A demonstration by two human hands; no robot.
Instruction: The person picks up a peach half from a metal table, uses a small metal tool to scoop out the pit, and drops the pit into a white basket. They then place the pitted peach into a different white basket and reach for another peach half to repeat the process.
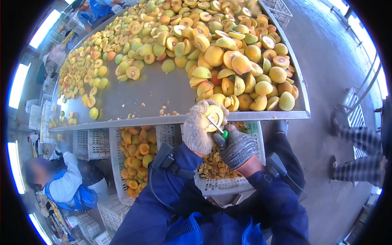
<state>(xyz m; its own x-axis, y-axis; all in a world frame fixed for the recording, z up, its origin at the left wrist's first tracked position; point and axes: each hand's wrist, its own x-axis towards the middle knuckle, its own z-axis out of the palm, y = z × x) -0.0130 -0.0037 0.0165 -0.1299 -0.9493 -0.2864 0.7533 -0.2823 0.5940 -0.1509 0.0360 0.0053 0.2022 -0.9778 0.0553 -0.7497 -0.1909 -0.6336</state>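
My left hand [197,128], in a pale, worn knit glove, holds a halved yellow peach [214,116] with its cut face up, close to the metal table's front edge. A grey-gloved right hand [237,148] of mine is closed round the green handle of a small tool [216,125]. The tool's metal shaft reaches across the peach's cut face; its tip is too small to make out. Just beyond both hands, halved peaches [241,65] lie heaped on the metal table [139,98].
Below the table edge stand a crate of peach halves [115,163] and a crate of pits and scraps [220,185]. One person [69,183] is at the lower left, another [94,11] at the upper left. A person in checked trousers [359,155] is at the right.
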